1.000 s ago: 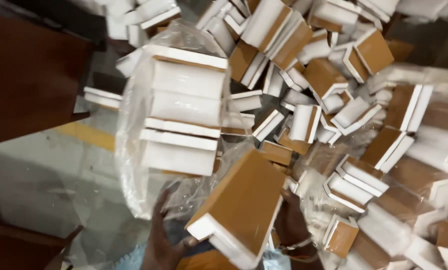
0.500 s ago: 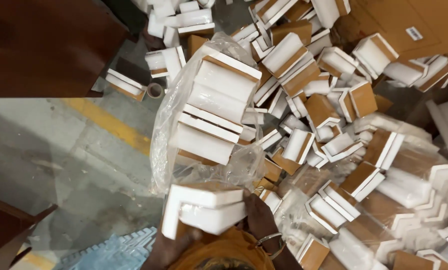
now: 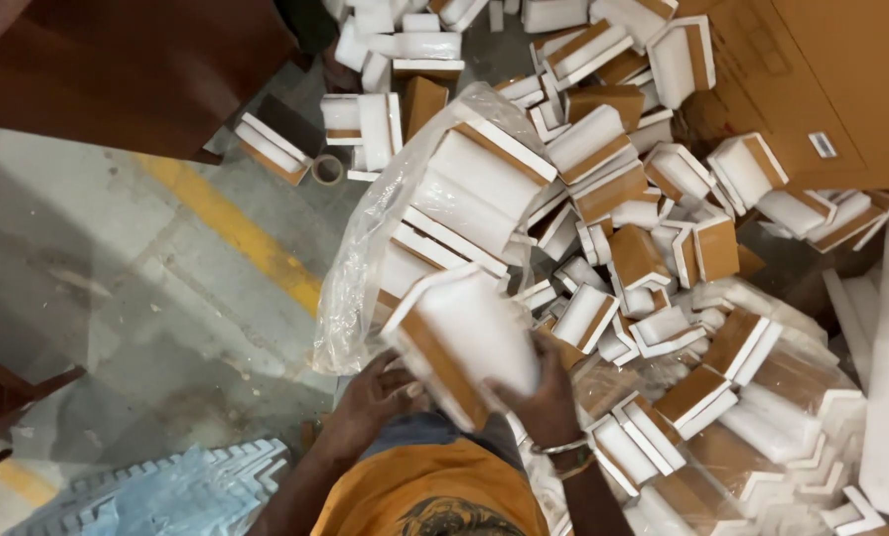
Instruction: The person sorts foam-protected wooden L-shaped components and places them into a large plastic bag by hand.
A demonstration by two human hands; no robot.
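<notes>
The left hand (image 3: 380, 397) is held low, fingers curled inward. The right hand (image 3: 539, 402) is raised beside it, wrist bent, fingers closed in a grip.

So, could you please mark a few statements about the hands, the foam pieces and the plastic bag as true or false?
1. Both hands hold one white foam corner piece with brown card on it. True: the left hand and the right hand grip it from either side.
2. The clear plastic bag is empty. False: it already holds several foam pieces.
3. A bracelet sits on the right wrist. True.
4. The yellow line on the floor runs under a red bucket. False: no bucket shows; the line crosses bare grey concrete.
5. The loose pile lies on the left hand's side. False: it spreads out on the right hand's side.
</notes>
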